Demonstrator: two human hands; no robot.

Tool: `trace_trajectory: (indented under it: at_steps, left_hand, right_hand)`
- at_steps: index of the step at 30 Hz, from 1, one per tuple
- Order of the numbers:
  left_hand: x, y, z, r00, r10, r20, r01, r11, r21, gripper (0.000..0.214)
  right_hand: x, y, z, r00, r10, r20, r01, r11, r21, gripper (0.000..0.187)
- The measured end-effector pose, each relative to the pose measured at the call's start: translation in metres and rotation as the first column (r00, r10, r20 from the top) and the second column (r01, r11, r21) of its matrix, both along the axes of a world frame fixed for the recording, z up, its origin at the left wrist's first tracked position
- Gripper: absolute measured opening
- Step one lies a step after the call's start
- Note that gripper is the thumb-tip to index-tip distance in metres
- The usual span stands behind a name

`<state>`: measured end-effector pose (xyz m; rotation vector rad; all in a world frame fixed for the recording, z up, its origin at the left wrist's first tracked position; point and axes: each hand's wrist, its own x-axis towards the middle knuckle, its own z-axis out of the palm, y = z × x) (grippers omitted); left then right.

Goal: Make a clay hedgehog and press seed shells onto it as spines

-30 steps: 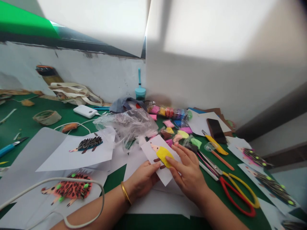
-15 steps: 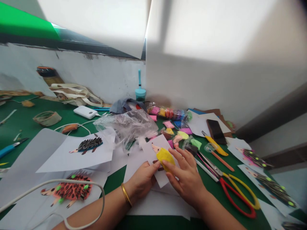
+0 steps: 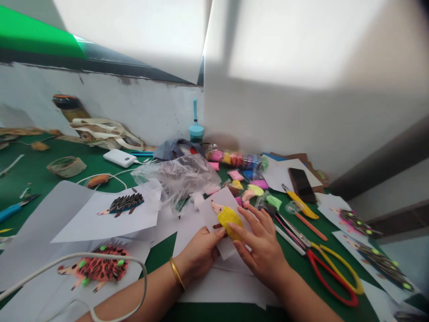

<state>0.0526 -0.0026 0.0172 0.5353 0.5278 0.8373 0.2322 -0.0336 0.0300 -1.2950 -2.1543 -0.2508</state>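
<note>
A white paper card (image 3: 219, 194) bears a hedgehog figure with a peach-coloured snout and a body of yellow clay (image 3: 228, 217). My left hand (image 3: 203, 248) grips the card at its lower left edge, thumb on top near the clay and the other fingers hidden beneath. Over the card's right side lies my right hand (image 3: 259, 243), its fingers spread, with the index fingertip touching the yellow clay. Under both hands are sheets of white paper (image 3: 214, 286).
Scissors (image 3: 310, 246), a yellow utility knife (image 3: 300, 201) and a phone (image 3: 301, 184) lie to the right. Ahead are clay packets (image 3: 256, 183) and a crumpled plastic bag (image 3: 181, 174). Hedgehog pictures (image 3: 103, 264) lie left, crossed by a white cable (image 3: 100, 253).
My hands stay at nearly the same place on the card. My right index finger has shifted slightly over the yellow clay, and the clay's outline looks a little different.
</note>
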Motion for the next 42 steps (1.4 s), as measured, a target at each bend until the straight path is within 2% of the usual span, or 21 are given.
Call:
trace_trajectory:
  at_steps: [6, 12, 27, 36, 42]
  left_hand:
    - [0.0010, 0.0009, -0.0048, 0.999, 0.023, -0.035, -0.024, 0.999, -0.022, 0.048]
    - [0.0021, 0.0017, 0.0014, 0.998, 0.060, 0.022, -0.060, 0.998, 0.011, 0.048]
    - [0.0041, 0.0009, 0.0049, 0.996, 0.092, -0.012, -0.092, 0.996, 0.005, 0.048]
    - [0.0042, 0.0013, -0.0015, 0.997, 0.081, 0.017, -0.081, 0.997, 0.004, 0.045]
    - [0.0034, 0.0009, 0.0016, 0.994, 0.108, -0.013, -0.108, 0.994, -0.030, 0.046]
  right_hand:
    - [0.0008, 0.0000, -0.0008, 1.000, -0.024, -0.008, 0.024, 0.999, -0.021, 0.030]
    - [0.0001, -0.0006, 0.0000, 1.000, 0.026, -0.014, -0.026, 0.999, -0.019, 0.028]
    - [-0.0065, -0.0019, 0.0044, 1.000, 0.018, -0.009, -0.018, 1.000, -0.021, 0.025]
    - [-0.0033, -0.0004, -0.0012, 0.999, 0.002, -0.049, -0.004, 0.999, -0.036, 0.028]
    - [0.0012, 0.0009, -0.0043, 1.000, -0.028, 0.003, 0.028, 0.998, -0.055, 0.032]
